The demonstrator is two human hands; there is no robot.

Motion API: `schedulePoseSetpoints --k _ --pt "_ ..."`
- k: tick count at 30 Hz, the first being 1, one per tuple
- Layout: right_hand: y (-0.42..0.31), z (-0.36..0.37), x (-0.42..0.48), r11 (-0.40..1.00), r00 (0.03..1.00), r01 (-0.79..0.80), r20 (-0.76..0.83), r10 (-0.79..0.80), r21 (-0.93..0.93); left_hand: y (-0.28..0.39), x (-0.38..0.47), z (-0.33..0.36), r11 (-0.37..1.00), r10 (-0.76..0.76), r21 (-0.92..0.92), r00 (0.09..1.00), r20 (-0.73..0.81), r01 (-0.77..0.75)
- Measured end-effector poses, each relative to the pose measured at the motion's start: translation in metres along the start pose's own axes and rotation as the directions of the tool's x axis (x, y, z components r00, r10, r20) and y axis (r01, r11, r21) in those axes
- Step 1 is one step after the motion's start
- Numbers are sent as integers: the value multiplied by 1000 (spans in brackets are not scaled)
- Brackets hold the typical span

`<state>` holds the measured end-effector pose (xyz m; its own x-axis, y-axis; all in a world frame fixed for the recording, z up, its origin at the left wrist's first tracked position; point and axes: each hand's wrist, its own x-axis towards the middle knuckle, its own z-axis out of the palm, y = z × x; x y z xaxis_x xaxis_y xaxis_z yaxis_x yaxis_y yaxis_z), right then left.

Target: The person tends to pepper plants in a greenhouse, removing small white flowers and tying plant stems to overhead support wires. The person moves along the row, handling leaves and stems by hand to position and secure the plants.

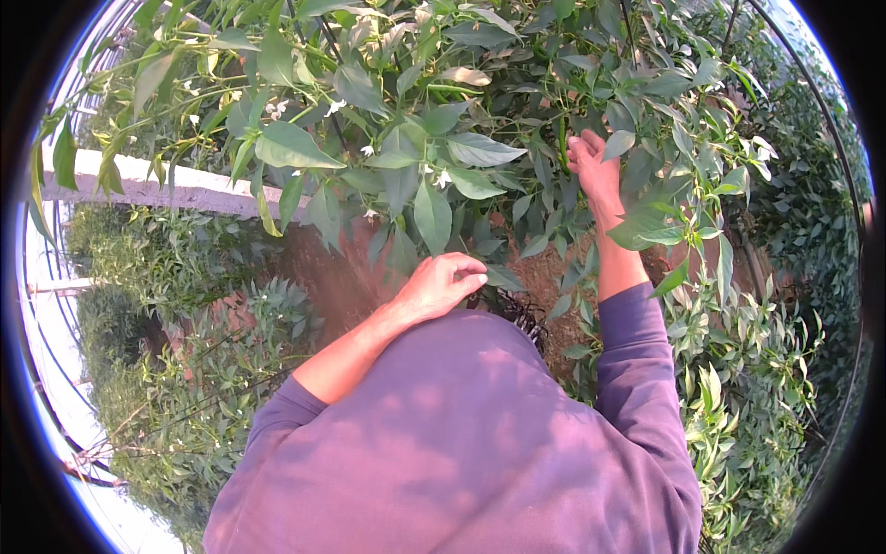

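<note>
My right hand reaches up among the leaves of a pepper plant, its fingers curled beside a slim green chili pepper. Whether the fingertips touch or grip the pepper cannot be made out. Close to my body, my left hand is held with thumb and fingers slightly apart and nothing between them. Broad pepper leaves and small white flowers hang just above it. Another green chili pepper shows higher up in the foliage.
A pale beam crosses the left side behind the leaves. More pepper plants grow at the right, with others at the left. Bare brown soil shows below the foliage. Dark thin strings run up through the plants.
</note>
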<state>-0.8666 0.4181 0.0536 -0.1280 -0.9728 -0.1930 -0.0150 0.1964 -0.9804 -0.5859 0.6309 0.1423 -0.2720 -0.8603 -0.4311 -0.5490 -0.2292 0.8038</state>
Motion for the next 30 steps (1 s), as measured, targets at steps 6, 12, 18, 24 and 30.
schedulePoseSetpoints --k 6,12,18,24,30 --pt "7 8 -81 999 1000 0 -11 1 40 -15 -20 14 998 6 -66 1000 -11 -7" --pt "48 18 -182 998 998 -55 -28 56 21 -21 -32 14 1000 30 4 995 94 -30" --pt "101 28 -297 972 985 -159 -90 146 -173 -34 -50 10 994 90 40 961 262 -104" --pt "123 15 -431 910 891 -415 -207 404 -12 -31 -79 28 987 100 65 874 475 -148" --pt "131 -2 -518 883 808 -440 -358 468 161 -10 -80 51 982 158 12 855 495 -188"
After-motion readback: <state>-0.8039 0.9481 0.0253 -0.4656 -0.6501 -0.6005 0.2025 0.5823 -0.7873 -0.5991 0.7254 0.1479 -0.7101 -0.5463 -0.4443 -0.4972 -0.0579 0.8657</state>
